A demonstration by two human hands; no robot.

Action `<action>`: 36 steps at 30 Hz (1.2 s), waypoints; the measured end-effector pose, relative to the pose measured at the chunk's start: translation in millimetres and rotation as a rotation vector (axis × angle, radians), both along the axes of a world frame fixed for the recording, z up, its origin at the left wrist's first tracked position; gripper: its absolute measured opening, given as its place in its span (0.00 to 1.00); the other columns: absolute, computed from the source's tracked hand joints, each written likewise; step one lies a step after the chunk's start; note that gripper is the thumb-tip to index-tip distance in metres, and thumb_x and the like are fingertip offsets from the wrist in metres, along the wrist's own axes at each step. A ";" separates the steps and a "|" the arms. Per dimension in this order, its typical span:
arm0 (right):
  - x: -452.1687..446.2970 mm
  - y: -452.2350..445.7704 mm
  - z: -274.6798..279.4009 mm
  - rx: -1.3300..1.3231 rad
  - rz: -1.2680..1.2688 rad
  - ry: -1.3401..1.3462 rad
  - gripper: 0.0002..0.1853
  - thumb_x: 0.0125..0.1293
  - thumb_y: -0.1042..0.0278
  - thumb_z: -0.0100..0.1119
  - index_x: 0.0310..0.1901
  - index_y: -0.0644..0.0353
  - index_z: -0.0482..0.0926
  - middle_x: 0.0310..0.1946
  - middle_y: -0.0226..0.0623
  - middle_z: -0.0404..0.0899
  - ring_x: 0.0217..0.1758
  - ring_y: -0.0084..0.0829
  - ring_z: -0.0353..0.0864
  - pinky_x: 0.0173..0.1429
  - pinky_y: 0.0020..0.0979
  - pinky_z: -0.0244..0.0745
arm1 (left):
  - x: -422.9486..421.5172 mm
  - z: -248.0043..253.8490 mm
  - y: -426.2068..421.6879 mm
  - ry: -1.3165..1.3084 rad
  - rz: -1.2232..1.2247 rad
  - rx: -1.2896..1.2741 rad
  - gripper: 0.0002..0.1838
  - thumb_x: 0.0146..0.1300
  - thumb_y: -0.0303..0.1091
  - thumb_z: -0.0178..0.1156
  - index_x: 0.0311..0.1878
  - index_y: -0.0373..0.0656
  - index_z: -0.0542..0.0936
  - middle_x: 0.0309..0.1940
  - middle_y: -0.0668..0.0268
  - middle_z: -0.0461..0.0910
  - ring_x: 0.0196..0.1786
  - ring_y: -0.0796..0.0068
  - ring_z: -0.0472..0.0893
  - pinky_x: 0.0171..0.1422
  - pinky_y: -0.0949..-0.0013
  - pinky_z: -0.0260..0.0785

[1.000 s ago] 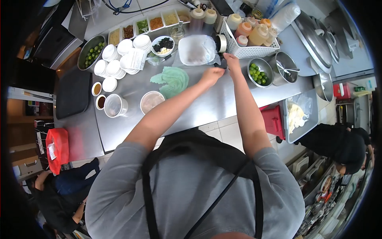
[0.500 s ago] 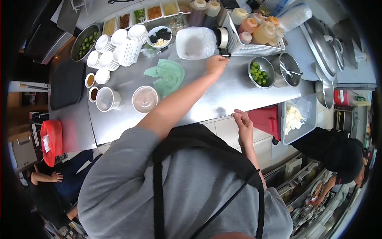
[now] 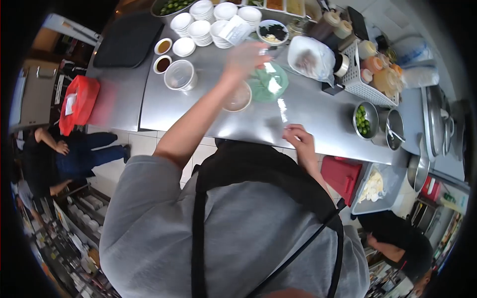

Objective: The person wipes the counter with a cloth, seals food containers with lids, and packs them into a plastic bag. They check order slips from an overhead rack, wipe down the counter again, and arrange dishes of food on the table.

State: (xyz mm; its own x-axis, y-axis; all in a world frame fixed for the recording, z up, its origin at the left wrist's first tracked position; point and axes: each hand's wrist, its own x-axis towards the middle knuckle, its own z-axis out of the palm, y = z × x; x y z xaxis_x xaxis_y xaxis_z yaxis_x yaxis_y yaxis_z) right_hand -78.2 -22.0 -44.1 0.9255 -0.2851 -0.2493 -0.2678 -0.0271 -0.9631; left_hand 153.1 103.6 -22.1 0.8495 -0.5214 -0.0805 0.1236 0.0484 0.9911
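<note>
Your left hand [image 3: 246, 60] is a blur over the counter [image 3: 208, 116], so I can't tell if its fingers are shut. Near it, a shiny clear strip [image 3: 282, 110] starts above the green cloth [image 3: 272, 84]. The strip's long way slants from up by your left hand down and right, toward you. Your right hand [image 3: 301, 141] pinches its low end, near the counter's edge.
</note>
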 end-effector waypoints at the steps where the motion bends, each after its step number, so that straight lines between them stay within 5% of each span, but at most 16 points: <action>1: 14.6 9.3 -8.0 -0.002 0.024 -0.008 0.08 0.53 0.68 0.59 0.26 0.65 0.79 0.37 0.35 0.72 0.42 0.25 0.70 0.46 0.23 0.63 | 3.3 -5.6 28.9 0.018 0.091 -0.007 0.17 0.49 0.26 0.62 0.45 0.40 0.74 0.29 0.66 0.78 0.33 0.80 0.77 0.36 0.77 0.69; 3: 36.7 27.0 -40.0 0.087 0.210 0.086 0.10 0.53 0.66 0.60 0.24 0.66 0.78 0.32 0.34 0.74 0.38 0.25 0.71 0.40 0.23 0.64 | 6.7 -32.1 62.0 0.032 0.227 -0.014 0.18 0.49 0.25 0.62 0.46 0.41 0.74 0.29 0.65 0.78 0.33 0.79 0.77 0.37 0.76 0.69; 7: 66.3 38.8 -95.7 -0.094 0.390 0.063 0.11 0.54 0.64 0.60 0.22 0.64 0.78 0.27 0.32 0.74 0.29 0.21 0.70 0.33 0.21 0.63 | 11.4 -118.4 101.9 -0.510 0.377 0.503 0.16 0.40 0.31 0.66 0.36 0.38 0.79 0.27 0.63 0.80 0.27 0.72 0.78 0.35 0.72 0.70; 10: 95.5 38.1 -103.3 -0.383 0.426 -0.016 0.10 0.50 0.66 0.62 0.20 0.65 0.79 0.24 0.36 0.75 0.28 0.26 0.74 0.34 0.25 0.67 | 5.7 -122.1 97.7 0.170 0.266 0.071 0.14 0.40 0.35 0.68 0.30 0.38 0.79 0.19 0.64 0.78 0.21 0.78 0.75 0.23 0.74 0.68; 12: 116.9 38.7 -96.7 -0.358 0.500 0.054 0.10 0.47 0.66 0.63 0.26 0.65 0.79 0.29 0.40 0.77 0.33 0.33 0.77 0.38 0.28 0.70 | 10.1 -121.6 102.9 0.312 0.068 0.192 0.15 0.42 0.39 0.67 0.29 0.38 0.79 0.18 0.65 0.77 0.19 0.78 0.74 0.19 0.74 0.67; 14: 133.6 41.0 -89.5 -0.709 0.474 -0.071 0.16 0.44 0.65 0.65 0.35 0.65 0.78 0.35 0.45 0.77 0.39 0.40 0.77 0.42 0.33 0.71 | 13.4 -113.8 105.9 0.387 -0.079 0.372 0.13 0.49 0.43 0.61 0.28 0.41 0.78 0.19 0.66 0.76 0.19 0.78 0.74 0.18 0.74 0.65; 18: 148.1 30.8 -110.6 -0.786 0.609 -0.101 0.24 0.41 0.63 0.68 0.41 0.65 0.75 0.39 0.48 0.76 0.42 0.45 0.76 0.43 0.37 0.70 | 17.8 -134.4 98.4 0.364 -0.090 0.540 0.13 0.49 0.42 0.60 0.24 0.41 0.78 0.16 0.66 0.76 0.15 0.77 0.73 0.18 0.74 0.66; 21: 148.3 37.8 -101.9 -0.850 0.613 -0.111 0.27 0.38 0.61 0.71 0.41 0.65 0.74 0.38 0.47 0.76 0.42 0.45 0.76 0.43 0.37 0.70 | 17.0 -130.5 92.6 0.095 -0.110 0.787 0.14 0.48 0.40 0.57 0.18 0.37 0.77 0.09 0.64 0.73 0.14 0.73 0.74 0.17 0.70 0.68; 25: 143.3 47.1 -87.5 -0.844 0.566 -0.197 0.30 0.34 0.62 0.73 0.42 0.65 0.74 0.39 0.45 0.77 0.43 0.41 0.76 0.44 0.36 0.69 | 9.6 -140.0 101.7 0.059 0.042 0.566 0.17 0.51 0.43 0.55 0.20 0.37 0.78 0.13 0.63 0.75 0.13 0.72 0.74 0.18 0.69 0.69; 28: 143.7 49.2 -85.5 -0.805 0.482 -0.213 0.30 0.34 0.62 0.74 0.42 0.65 0.74 0.39 0.43 0.77 0.44 0.40 0.75 0.45 0.35 0.68 | 6.7 -131.2 103.6 0.316 0.237 0.229 0.23 0.54 0.52 0.51 0.26 0.38 0.79 0.17 0.61 0.77 0.17 0.70 0.77 0.22 0.67 0.70; 30: 144.5 48.0 -87.8 -0.770 0.455 -0.213 0.33 0.33 0.60 0.74 0.43 0.65 0.73 0.40 0.44 0.76 0.44 0.42 0.75 0.45 0.36 0.69 | 0.7 -117.9 96.0 0.317 0.018 0.301 0.31 0.55 0.61 0.46 0.37 0.38 0.78 0.36 0.52 0.77 0.36 0.59 0.79 0.38 0.63 0.72; 31: 145.3 46.2 -91.4 -0.756 0.458 -0.176 0.32 0.33 0.61 0.74 0.43 0.65 0.73 0.39 0.43 0.76 0.44 0.42 0.75 0.45 0.36 0.69 | -10.0 -116.5 89.7 -0.126 -0.011 0.452 0.35 0.55 0.64 0.44 0.46 0.38 0.75 0.44 0.50 0.75 0.49 0.53 0.73 0.52 0.59 0.65; 36: 144.1 37.7 -100.2 -0.742 0.465 -0.139 0.32 0.34 0.61 0.74 0.42 0.66 0.73 0.39 0.42 0.77 0.43 0.40 0.76 0.44 0.35 0.69 | -27.6 -88.4 84.6 -0.114 0.013 0.489 0.34 0.54 0.61 0.45 0.52 0.40 0.71 0.48 0.50 0.72 0.52 0.51 0.70 0.57 0.61 0.61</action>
State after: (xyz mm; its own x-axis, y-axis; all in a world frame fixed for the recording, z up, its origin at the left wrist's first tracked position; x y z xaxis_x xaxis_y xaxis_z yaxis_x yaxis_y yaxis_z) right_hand 65.9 15.6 -144.3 0.9961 0.0840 -0.0267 0.0438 -0.7343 -0.6774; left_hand 125.5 188.2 -110.5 0.8732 -0.4351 -0.2194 0.0160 -0.4245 0.9053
